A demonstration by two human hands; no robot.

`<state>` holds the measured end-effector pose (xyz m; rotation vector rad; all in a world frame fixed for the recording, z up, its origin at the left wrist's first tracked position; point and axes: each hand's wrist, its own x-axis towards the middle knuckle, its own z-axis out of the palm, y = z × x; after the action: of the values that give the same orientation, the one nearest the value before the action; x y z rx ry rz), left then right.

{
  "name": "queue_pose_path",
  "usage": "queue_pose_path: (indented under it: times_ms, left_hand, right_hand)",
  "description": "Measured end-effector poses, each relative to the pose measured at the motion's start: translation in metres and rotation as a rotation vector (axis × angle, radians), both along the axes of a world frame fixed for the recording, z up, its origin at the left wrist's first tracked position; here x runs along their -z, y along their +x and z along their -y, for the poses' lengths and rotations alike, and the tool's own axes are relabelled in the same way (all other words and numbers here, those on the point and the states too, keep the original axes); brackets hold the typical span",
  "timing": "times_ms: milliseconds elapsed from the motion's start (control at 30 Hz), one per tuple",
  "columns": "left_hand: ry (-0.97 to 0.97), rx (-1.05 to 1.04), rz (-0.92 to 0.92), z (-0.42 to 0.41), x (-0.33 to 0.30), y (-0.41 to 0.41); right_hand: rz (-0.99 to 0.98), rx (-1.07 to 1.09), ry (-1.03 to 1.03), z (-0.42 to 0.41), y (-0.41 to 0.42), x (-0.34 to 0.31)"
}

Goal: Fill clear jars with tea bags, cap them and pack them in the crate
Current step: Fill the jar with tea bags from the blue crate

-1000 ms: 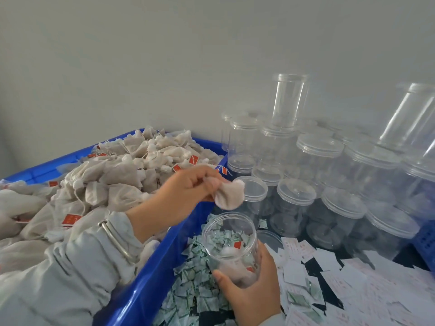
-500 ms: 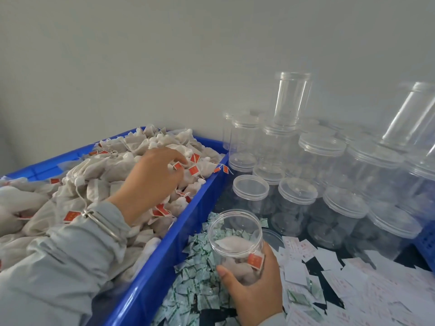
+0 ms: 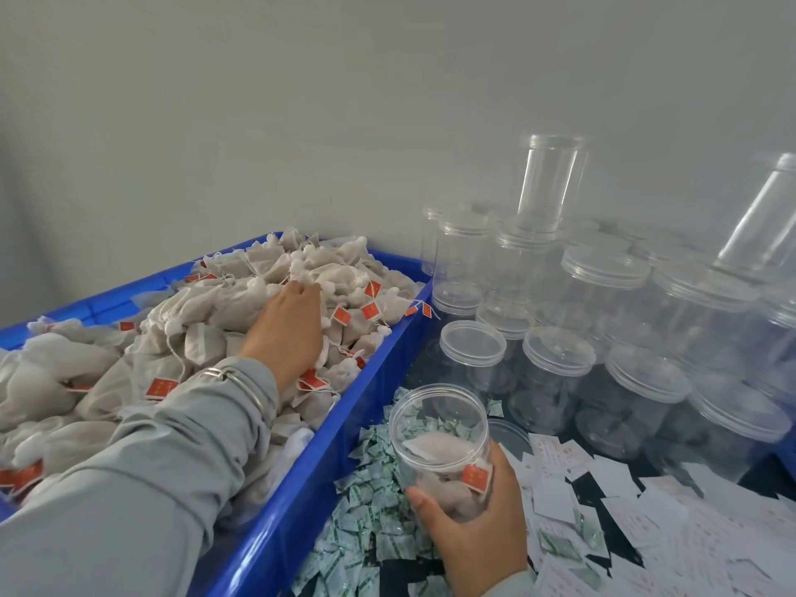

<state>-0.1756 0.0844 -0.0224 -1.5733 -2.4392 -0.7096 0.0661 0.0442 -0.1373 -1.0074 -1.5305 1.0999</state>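
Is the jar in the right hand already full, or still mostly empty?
Mostly empty. The open jar shows only a few tea bags low inside, with free space below its rim.

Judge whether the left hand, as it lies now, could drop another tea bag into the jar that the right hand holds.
Probably yes. The jar has no lid and its mouth faces up, and the left hand lies on the tea bags in the blue crate beside it, nothing between them.

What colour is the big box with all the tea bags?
The crate is bright blue, seen in the head view.
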Motion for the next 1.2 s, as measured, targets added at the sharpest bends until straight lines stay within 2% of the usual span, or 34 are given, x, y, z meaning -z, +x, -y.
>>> queue_pose_path:
  times_ms: [133, 200, 367, 400, 433, 500, 533, 567, 667, 767, 800, 833, 933, 1100, 1133, 1200]
  left_hand:
    - [0.059, 0.012, 0.016, -0.001, -0.001, -0.009]
    - [0.156, 0.015, 0.033, 0.001, -0.003, -0.012]
    - [0.424, 0.059, 0.213, 0.01, -0.023, 0.001]
    - [0.465, 0.088, 0.317, 0.011, -0.026, 0.007]
    - [0.508, 0.149, 0.521, 0.013, -0.03, 0.016]
    - [0.53, 0.384, 1.102, 0.019, -0.037, 0.038]
    - [0.487, 0.504, 1.275, 0.022, -0.037, 0.047]
    - [0.41, 0.596, 1.301, 0.025, -0.037, 0.055]
    - [0.09, 0.782, 1.093, 0.031, -0.027, 0.071]
    - [-0.231, 0.851, 0.581, 0.036, -0.018, 0.079]
    - [-0.29, 0.862, 0.439, 0.037, -0.017, 0.081]
    - [-0.32, 0.885, 0.373, 0.039, -0.017, 0.083]
    - [-0.35, 0.948, 0.339, 0.043, -0.018, 0.091]
    - [-0.388, 0.937, 0.268, 0.047, -0.021, 0.093]
    - [-0.354, 0.931, 0.236, 0.047, -0.022, 0.093]
    - [-0.167, 0.88, 0.232, 0.045, -0.024, 0.09]
  right_hand:
    - [0.021, 0.005, 0.0, 0.0, -0.001, 0.0]
    - [0.02, 0.003, -0.004, 0.0, -0.001, 0.001]
    - [0.048, 0.014, -0.019, 0.0, -0.001, 0.001]
    - [0.057, 0.018, -0.016, 0.0, -0.001, 0.0]
    - [0.06, 0.018, -0.01, 0.0, -0.001, 0.0]
    - [0.057, 0.014, -0.004, 0.001, 0.0, -0.001]
    - [0.052, 0.016, -0.002, 0.001, 0.0, -0.002]
    - [0.047, 0.018, 0.003, 0.001, 0.0, -0.002]
    - [0.034, 0.02, 0.009, 0.001, -0.002, -0.005]
    - [0.02, 0.028, 0.002, -0.001, -0.004, -0.007]
    - [0.042, 0.016, 0.007, -0.002, -0.004, -0.008]
    - [0.075, 0.003, 0.017, -0.003, -0.004, -0.009]
    - [0.139, 0.02, 0.041, -0.003, -0.002, -0.007]
    - [0.099, 0.069, 0.034, -0.003, -0.002, -0.002]
    - [0.088, 0.077, 0.028, -0.003, -0.002, -0.003]
    - [0.056, 0.098, 0.019, -0.003, -0.001, -0.003]
